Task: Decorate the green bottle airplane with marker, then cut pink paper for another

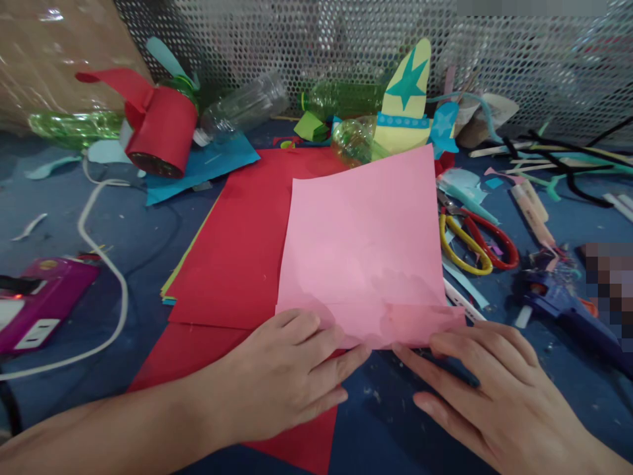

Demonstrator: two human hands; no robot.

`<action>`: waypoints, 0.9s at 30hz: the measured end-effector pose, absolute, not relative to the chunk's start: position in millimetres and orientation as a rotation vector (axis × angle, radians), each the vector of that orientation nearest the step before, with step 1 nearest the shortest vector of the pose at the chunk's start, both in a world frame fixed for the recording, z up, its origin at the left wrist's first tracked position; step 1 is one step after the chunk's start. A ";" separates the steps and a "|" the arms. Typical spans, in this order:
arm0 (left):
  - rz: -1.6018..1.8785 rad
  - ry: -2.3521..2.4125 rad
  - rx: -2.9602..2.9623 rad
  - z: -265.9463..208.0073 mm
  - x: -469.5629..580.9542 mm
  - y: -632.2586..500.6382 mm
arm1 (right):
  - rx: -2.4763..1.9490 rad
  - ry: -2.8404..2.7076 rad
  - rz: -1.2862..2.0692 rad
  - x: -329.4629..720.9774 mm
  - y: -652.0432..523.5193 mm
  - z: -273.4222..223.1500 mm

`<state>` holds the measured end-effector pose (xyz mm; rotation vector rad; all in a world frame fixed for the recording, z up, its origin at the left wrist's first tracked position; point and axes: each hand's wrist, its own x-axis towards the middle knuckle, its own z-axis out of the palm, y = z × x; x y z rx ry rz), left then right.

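A pink sheet of paper (363, 231) lies in front of me, a narrow strip folded over along its near edge. My left hand (291, 376) rests on the left part of this fold, fingers stretched out and pressing, thumb apart from the paper. On the right part, my right hand (489, 382) has its fingertips on the folded strip (425, 323), its fingers spread and its thumb free below. Both index fingertips meet the near edge close to its middle. Under the pink sheet, red sheets (227, 264) stick out to the left and toward me.
Scissors (467, 237) and a blue glue gun (568, 310) lie at right. A purple power strip (49, 297) with a white cable (119, 277) is at left. Behind stand a red paper-wrapped bottle piece (163, 128), plastic bottles (247, 102) and a yellow paper shape (408, 86).
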<state>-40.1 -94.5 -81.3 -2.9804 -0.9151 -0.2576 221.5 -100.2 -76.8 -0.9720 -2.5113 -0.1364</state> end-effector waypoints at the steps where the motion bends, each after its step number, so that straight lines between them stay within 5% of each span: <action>1: -0.264 -0.908 -2.983 -81.5 -40.3 -94.1 | -0.957 -2.512 -0.132 222.5 -99.6 -76.0; 27: -0.235 -0.932 -3.028 -80.8 -39.6 -92.6 | -0.981 -2.511 -0.136 241.4 -92.9 -75.7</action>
